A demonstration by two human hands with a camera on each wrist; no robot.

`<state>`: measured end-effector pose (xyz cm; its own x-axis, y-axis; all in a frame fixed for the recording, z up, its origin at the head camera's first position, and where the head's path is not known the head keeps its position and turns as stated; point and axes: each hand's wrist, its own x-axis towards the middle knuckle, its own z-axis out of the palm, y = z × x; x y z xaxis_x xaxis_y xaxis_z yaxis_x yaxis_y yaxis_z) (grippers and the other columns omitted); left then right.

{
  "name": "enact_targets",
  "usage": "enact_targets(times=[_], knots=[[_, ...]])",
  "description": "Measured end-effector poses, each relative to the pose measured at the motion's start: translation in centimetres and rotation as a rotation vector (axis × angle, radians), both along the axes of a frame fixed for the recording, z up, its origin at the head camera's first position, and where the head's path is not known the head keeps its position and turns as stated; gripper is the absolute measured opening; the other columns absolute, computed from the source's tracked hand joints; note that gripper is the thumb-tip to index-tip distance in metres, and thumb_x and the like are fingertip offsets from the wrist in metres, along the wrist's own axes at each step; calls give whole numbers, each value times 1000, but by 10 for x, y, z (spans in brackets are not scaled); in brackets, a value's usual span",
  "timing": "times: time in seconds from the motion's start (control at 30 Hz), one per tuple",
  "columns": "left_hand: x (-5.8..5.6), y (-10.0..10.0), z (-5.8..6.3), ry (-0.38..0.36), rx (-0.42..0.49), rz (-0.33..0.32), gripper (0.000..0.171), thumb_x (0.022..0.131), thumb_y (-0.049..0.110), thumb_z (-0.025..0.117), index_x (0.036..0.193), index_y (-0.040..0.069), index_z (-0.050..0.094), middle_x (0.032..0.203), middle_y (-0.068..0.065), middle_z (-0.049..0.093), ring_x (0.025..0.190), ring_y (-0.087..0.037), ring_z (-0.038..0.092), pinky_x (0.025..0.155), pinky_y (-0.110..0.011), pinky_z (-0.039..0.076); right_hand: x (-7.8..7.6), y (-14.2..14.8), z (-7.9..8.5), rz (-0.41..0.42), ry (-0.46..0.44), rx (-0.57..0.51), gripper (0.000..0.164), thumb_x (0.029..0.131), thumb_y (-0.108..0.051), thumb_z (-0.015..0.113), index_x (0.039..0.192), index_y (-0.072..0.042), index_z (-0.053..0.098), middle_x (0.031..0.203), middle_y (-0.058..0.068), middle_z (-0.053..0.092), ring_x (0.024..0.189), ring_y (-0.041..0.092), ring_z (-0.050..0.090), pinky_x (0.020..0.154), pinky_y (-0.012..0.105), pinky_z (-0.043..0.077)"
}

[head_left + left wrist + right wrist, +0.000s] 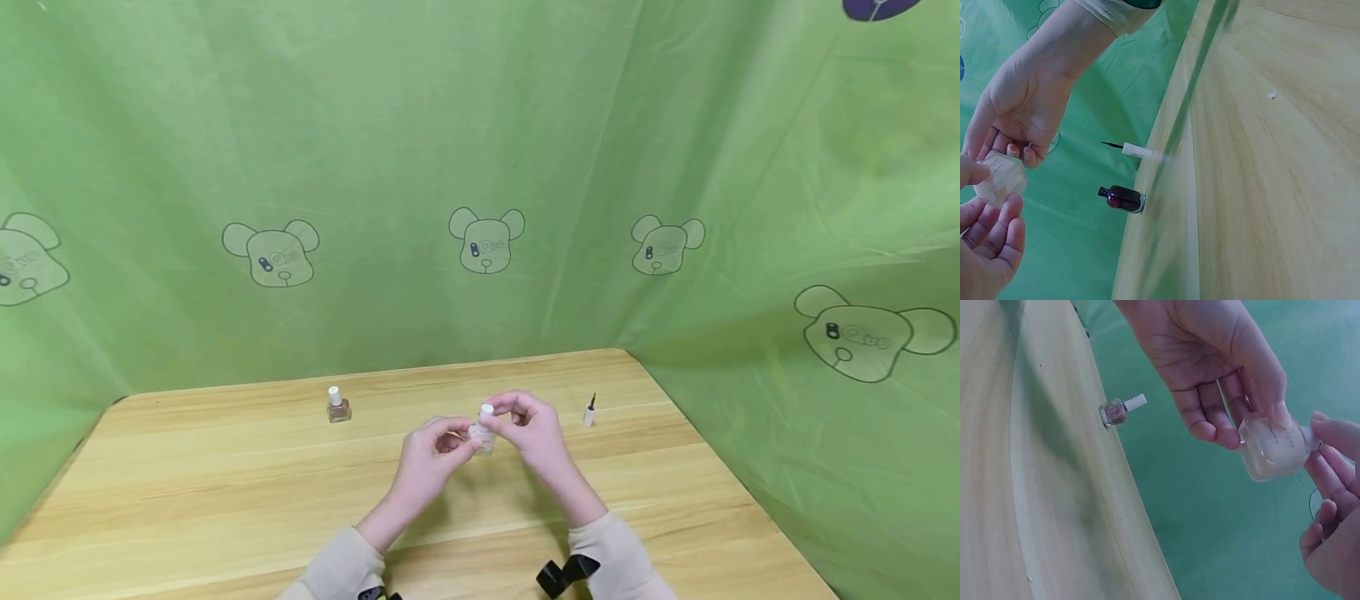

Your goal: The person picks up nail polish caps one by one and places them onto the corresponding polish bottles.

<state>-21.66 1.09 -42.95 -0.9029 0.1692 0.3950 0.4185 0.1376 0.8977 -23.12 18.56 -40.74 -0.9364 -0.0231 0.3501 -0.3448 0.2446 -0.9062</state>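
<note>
A nail polish bottle with pale contents and a white cap is held upright over the table. My left hand grips its body between thumb and fingers; the right wrist view shows the pale bottle closely. At the top, my right hand pinches the cap with thumb and fingertips. Beyond the hands, a dark red polish bottle stands uncapped, mostly hidden behind my right hand in the head view. Near it, a white brush cap stands with its dark brush pointing up.
A capped bottle of pinkish glitter polish stands on the wooden table to the left. Green curtains with bear-head prints hang close behind the table and along its right side.
</note>
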Motion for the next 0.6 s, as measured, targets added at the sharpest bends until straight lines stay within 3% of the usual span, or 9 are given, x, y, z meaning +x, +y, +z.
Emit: enact_targets(times=[0.13, 0.6], knots=[[1, 1, 0, -5, 5, 7, 21, 81, 13, 78, 99, 3, 72, 95, -12, 69, 78, -12, 64, 72, -18, 57, 2, -5, 1, -50, -7, -22, 22, 76, -11, 82, 92, -3, 69, 79, -11, 66, 65, 6, 43, 61, 19, 34], [2, 3, -2, 37, -30, 42, 22, 80, 12, 78, 99, 2, 71, 94, -9, 70, 75, -9, 63, 72, -20, 58, 8, -16, -1, -172, 20, -61, 25, 71, -8, 84, 86, -4, 65, 80, 5, 64, 78, 12, 56, 73, 20, 42]])
